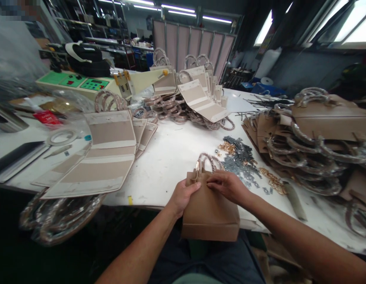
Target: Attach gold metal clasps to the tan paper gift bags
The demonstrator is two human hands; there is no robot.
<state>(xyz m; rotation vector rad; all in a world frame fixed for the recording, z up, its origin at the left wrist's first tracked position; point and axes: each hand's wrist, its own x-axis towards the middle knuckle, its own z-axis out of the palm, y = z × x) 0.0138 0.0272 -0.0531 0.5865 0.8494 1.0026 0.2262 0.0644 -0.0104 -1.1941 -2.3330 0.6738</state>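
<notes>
Two hands of ours work at the brown bag [210,215], which sits at the near edge of the table [166,157], its base over our lap. Our left hand [181,197] clasps its side, thumb on the front; our right hand [228,187] presses its fingertips together at the upper front, holding what, we cannot tell. We judge it light and fairly stiff, best held by the sides; its plastic-wrapped handles [212,159] may slip. Toward the table's left edge, we cannot read the red label [47,117].
</notes>
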